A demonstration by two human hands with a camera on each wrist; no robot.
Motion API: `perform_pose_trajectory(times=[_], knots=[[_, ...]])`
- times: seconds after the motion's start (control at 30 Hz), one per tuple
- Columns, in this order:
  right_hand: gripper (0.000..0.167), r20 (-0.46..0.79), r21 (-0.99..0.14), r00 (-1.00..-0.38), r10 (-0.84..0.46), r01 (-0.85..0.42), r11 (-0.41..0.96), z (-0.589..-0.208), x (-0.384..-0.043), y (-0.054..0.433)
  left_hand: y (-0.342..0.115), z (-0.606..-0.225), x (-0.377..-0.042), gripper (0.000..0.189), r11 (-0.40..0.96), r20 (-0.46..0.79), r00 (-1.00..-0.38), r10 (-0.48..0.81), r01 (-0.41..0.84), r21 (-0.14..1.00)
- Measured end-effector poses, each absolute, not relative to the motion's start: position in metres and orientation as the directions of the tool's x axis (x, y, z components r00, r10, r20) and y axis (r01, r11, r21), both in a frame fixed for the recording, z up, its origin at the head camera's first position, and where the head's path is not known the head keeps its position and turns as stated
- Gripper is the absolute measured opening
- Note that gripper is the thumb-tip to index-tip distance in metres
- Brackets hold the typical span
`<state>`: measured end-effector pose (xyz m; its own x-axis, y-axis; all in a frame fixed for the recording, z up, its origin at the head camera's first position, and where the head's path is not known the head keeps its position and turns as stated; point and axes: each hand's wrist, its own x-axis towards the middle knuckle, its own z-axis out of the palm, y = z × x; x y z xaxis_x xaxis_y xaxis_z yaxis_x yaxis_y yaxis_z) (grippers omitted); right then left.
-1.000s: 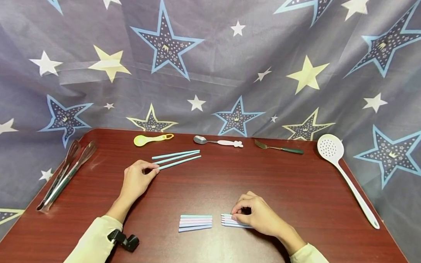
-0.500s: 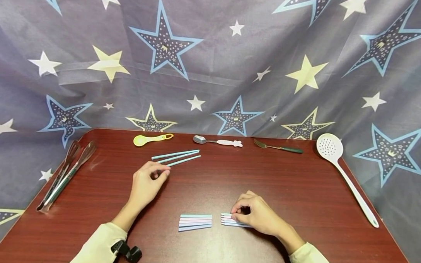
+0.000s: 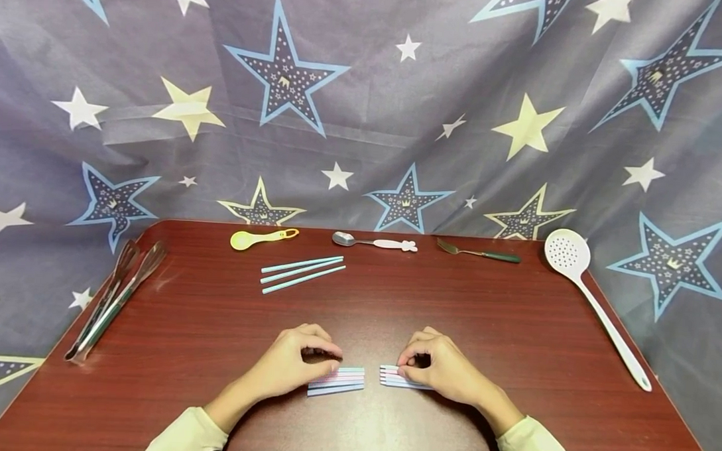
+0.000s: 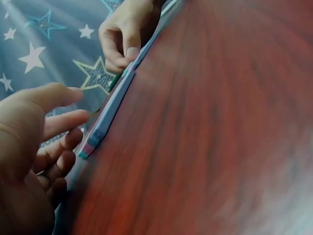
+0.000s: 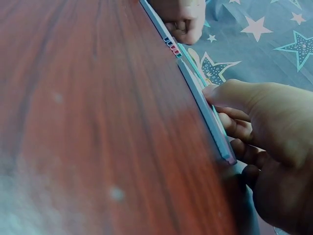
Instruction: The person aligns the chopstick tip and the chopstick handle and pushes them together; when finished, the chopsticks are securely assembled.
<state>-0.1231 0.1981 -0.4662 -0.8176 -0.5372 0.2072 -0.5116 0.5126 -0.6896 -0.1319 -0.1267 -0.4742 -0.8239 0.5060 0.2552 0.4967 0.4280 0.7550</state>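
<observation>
Two rows of short pastel sticks in blue, pink and teal lie end to end on the table, a small gap between them. My left hand (image 3: pixel 293 362) is over the left row (image 3: pixel 336 385), covering part of it; in the left wrist view its thumb and forefinger are apart with nothing between them. With thumb and curled fingers, my right hand (image 3: pixel 451 373) pinches the right row (image 5: pixel 203 105), whose narrowed ends face the left row. Further back lie three thin teal sticks (image 3: pixel 302 274), like chopsticks, fanned slightly, no hand on them.
Along the back edge lie a yellow measuring spoon (image 3: pixel 256 239), a spoon with a pink-white handle (image 3: pixel 390 244) and a green-handled fork (image 3: pixel 491 256). Tongs (image 3: pixel 116 303) lie at the left edge, a white skimmer (image 3: pixel 603 313) at the right. A star-patterned cloth (image 3: pixel 365 106) hangs behind.
My left hand has left the teal sticks, moving right and toward me to the left row of pastel sticks. The teal sticks stay in place; my right hand has hardly moved.
</observation>
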Motion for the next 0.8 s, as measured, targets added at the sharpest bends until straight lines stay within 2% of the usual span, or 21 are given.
perform_pose_trajectory(times=[0.13, 0.3, 0.8], knots=[[0.014, 0.225, -0.685, -0.812, -0.539, -0.526, 0.505, -0.4673, -0.1231, 0.1985, -0.1225, -0.4762, -0.1268, 0.013, 0.513, 0.229, -0.817, 0.529, 0.522, 0.681], [0.015, 0.252, -0.683, -0.807, -0.534, -0.539, 0.492, -0.4671, -0.1231, 0.1987, -0.1191, -0.4751, -0.1244, 0.01, 0.54, 0.25, -0.807, 0.534, 0.554, 0.634], [0.017, 0.281, -0.677, -0.799, -0.531, -0.558, 0.481, -0.4691, -0.1235, 0.198, -0.1173, -0.4741, -0.1238, 0.012, 0.537, 0.233, -0.818, 0.525, 0.531, 0.655]])
